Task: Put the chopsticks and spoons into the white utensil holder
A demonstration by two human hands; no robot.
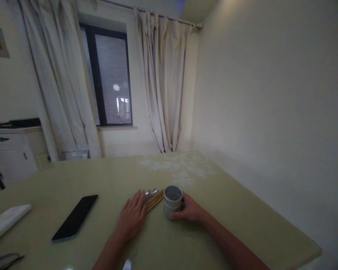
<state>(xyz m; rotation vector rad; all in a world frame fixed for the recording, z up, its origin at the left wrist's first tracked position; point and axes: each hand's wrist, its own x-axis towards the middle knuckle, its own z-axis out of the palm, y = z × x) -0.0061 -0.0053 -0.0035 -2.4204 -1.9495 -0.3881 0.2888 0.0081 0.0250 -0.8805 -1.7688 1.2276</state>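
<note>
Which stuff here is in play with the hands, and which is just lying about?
In play:
- gray cup, held by the right hand
- chopsticks and spoons, right by the left hand

Lying about, apart from both hands:
- dark phone
- white flat item, far left
- dark cord-like item, bottom left; unclear what

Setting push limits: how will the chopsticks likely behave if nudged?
The chopsticks look thin and straight, so probably stiff and light. They lie side by side with no tie visible, so a sideways push would likely fan them out or roll some. The left hand covers one end, which may hold that end back.
</note>
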